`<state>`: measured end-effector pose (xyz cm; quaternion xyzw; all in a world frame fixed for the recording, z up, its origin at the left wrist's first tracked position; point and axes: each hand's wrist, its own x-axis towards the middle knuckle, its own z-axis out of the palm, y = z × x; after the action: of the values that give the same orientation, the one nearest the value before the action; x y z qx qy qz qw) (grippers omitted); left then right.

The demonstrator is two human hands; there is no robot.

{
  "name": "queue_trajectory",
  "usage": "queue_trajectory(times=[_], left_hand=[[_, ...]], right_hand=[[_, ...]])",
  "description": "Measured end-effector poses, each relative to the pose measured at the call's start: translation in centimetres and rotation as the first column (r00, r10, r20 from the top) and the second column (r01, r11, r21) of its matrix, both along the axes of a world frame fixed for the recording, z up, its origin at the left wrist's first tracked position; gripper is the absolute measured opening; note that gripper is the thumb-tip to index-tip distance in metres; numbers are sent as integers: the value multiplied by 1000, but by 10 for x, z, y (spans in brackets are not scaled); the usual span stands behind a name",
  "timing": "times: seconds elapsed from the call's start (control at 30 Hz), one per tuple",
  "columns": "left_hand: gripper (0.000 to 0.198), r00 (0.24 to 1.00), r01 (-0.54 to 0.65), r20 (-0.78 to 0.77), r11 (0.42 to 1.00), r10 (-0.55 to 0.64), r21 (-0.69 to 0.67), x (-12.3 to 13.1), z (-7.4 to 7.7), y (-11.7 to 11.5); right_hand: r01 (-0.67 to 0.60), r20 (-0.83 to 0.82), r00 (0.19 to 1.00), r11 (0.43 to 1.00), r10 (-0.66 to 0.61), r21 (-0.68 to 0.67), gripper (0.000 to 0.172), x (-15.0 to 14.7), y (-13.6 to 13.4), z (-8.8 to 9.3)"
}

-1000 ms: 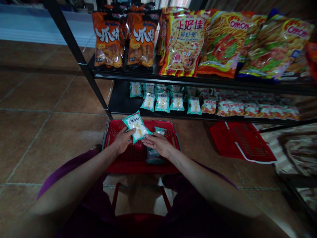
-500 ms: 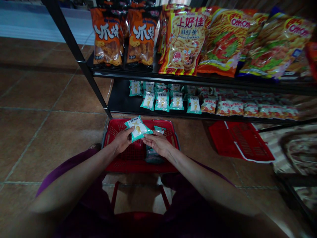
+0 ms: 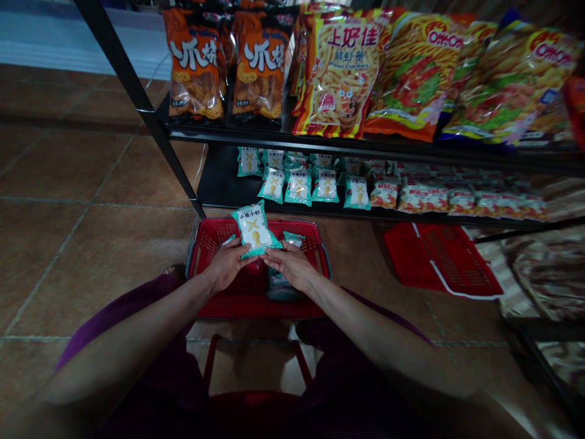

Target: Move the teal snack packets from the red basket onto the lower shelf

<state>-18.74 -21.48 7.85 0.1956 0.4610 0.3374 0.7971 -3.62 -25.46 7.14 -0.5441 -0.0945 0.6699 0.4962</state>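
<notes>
My left hand (image 3: 226, 263) and my right hand (image 3: 290, 264) both grip the lower edge of a small teal and white snack packet (image 3: 255, 228), held upright above a red shopping basket (image 3: 315, 251) on the floor. More teal packets (image 3: 282, 285) lie inside the basket under my right hand, one (image 3: 294, 238) sticking up behind it. The same kind of packets (image 3: 298, 185) stand in a row on the black bottom shelf (image 3: 223, 183) just beyond the basket.
Large orange and yellow snack bags (image 3: 340, 73) fill the upper shelf. Red packets (image 3: 436, 198) line the lower shelf to the right. A second red basket (image 3: 441, 259) lies on the tiled floor at the right. A black slanted shelf post (image 3: 146, 116) stands left.
The packet has turned from tilted to upright in my hands, and my right hand has closed onto its lower edge beside my left. The arms stay over the basket.
</notes>
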Motion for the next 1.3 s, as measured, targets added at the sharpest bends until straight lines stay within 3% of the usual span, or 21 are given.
queue_trajectory(times=[0.3,0.43,0.57,0.63,0.77,0.9,1.07,1.3], left_hand=[[24,994,93,-59,989,-87,114,-12,-6,13],[28,957,280,-118,951,-266,132,-14,-5,13],[26,878,465,-194,877,-438,123,-12,-8,9],[28,894,430,-186,896,-407,109,-11,-8,8],[20,967,229,-117,973,-225,16,-4,-3,1],[18,933,345,-83,936,-350,-71,6,0,-16],[8,956,275,-94,961,-277,-32,10,-10,-25],[13,940,337,-44,941,-338,-26,7,-10,-18]], right_hand=[[-211,21,977,976,210,49,35,18,7,9],[-107,6,994,991,107,76,29,38,21,13],[-25,150,989,993,8,112,23,50,29,11],[3,219,975,994,-27,111,21,53,30,10],[129,255,953,982,-162,140,13,56,32,8],[199,310,919,966,-243,166,9,54,34,6],[197,338,909,965,-245,171,8,52,36,10],[169,354,913,977,-204,126,6,64,40,19]])
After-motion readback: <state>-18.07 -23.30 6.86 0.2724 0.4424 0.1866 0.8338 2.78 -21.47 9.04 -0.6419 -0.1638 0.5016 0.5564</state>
